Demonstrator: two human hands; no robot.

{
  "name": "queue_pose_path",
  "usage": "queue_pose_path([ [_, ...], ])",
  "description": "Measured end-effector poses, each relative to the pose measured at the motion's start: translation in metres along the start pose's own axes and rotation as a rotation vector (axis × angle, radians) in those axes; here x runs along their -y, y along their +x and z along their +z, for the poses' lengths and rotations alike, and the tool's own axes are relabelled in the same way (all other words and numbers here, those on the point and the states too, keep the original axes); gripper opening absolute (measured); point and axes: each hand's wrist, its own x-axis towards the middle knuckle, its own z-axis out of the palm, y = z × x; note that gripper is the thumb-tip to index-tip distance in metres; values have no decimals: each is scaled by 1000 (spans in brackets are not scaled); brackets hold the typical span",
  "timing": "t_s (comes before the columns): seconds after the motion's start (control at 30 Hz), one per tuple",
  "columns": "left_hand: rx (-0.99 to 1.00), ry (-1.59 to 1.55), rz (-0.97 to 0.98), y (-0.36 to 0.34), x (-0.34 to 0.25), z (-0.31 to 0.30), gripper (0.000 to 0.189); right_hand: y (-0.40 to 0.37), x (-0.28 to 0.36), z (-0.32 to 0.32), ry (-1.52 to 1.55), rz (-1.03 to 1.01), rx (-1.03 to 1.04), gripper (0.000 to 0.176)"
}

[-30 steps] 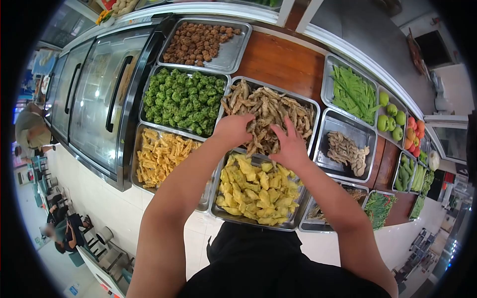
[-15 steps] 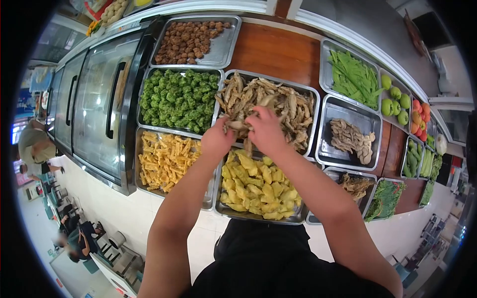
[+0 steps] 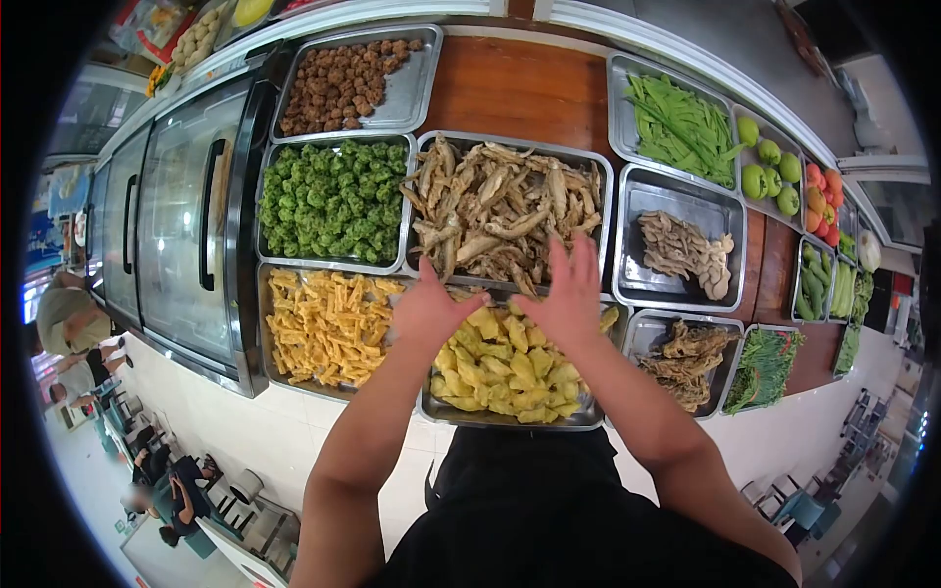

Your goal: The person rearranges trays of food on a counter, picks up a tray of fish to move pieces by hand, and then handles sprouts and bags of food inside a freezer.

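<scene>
A metal tray heaped with small brown fried fish (image 3: pixel 505 211) lies in the middle of the head view. At its near edge, over the border with the tray of yellow battered pieces (image 3: pixel 510 367), are both my hands. My left hand (image 3: pixel 431 312) has its thumb stretched inward and holds nothing. Opposite it, my right hand (image 3: pixel 569 299) is spread, fingers pointing toward the fish, also without anything in it. The two thumbs point at each other with a gap between them. The palms are turned away from view.
Around the fish stand trays of green fried balls (image 3: pixel 333 201), orange fried strips (image 3: pixel 328 323), brown meatballs (image 3: pixel 343 83), oyster mushrooms (image 3: pixel 686 250) and green leaves (image 3: pixel 676 122). Green apples (image 3: pixel 769 171) are at right. A glass-doored cabinet (image 3: pixel 176 216) borders the left; people (image 3: pixel 181 490) sit beyond.
Both hands have let go of the fish and drawn back toward me, opening and moving apart. The fish stay in the tray. The view has shifted slightly.
</scene>
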Motion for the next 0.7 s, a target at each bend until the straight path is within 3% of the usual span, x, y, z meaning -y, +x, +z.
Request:
queue_pose_path([
  [0.1,134,91,-61,1,-9,1,110,-6,-19,6,43,103,98,100],
  [0.3,92,105,-19,10,3,11,93,15,-29,20,81,88,92,105],
  [0.43,-41,-48,11,19,18,24,76,31,-29,16,138,147,118,106],
  [0.5,-104,-136,21,23,22,26,70,36,-33,12,398,235,180,106],
  [0.7,-33,-314,72,32,26,26,71,29,-28,28,245,104,94,98],
])
